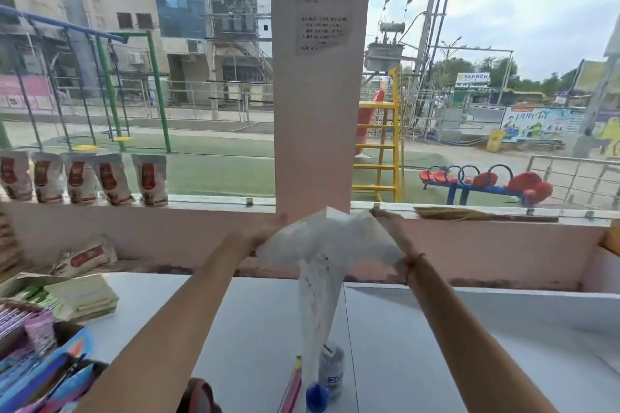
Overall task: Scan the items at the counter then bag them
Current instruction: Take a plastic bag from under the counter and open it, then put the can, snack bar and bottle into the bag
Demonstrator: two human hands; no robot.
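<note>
Both hands, left (268,231) and right (391,228), pinching bag (330,241) corners, stretched taut above desk (436,345). Best to part the mouth wide, then lower over bottle (330,369).

The thin plastic bag (330,245) looks translucent and crinkled; the desk (419,345) is smooth, matt white; the water bottle (330,369) is clear plastic.
</note>
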